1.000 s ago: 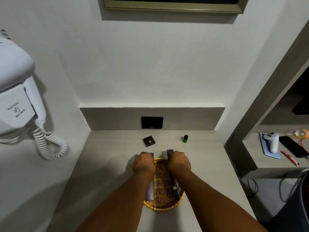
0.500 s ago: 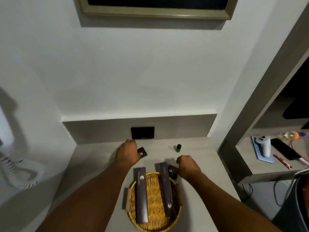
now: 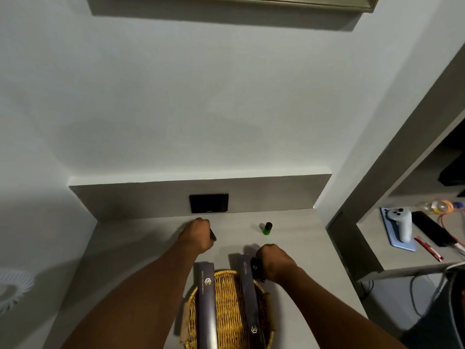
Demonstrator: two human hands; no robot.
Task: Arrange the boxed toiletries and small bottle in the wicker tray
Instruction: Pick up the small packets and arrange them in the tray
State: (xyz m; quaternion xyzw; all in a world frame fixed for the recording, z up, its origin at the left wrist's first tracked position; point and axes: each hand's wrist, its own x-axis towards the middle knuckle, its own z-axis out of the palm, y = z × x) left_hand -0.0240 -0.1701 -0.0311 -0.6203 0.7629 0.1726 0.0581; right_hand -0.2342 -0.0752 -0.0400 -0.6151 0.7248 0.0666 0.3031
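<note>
A round wicker tray [image 3: 227,295] sits on the grey counter at the bottom centre. Two long dark boxes lie in it lengthwise: one on the left [image 3: 207,306], one on the right [image 3: 249,298], both sticking out over the far rim. My left hand [image 3: 197,235] is closed over a small square dark box [image 3: 213,235] on the counter beyond the tray; only its edge shows. My right hand [image 3: 273,261] grips another small dark box [image 3: 256,269] by the tray's far right rim. A small green bottle [image 3: 266,228] with a black cap stands upright further back.
A black wall plate [image 3: 208,203] sits in the backsplash behind my left hand. To the right a side shelf [image 3: 377,243] holds a white controller [image 3: 402,224] on a blue pad, a dark remote, a red pen and a plastic bottle. A coiled cord [image 3: 12,288] hangs at the left.
Both hands left the two long boxes lying in the tray. My left hand reached back and closed over the small square box; my right hand picked up another small box at the tray's right rim.
</note>
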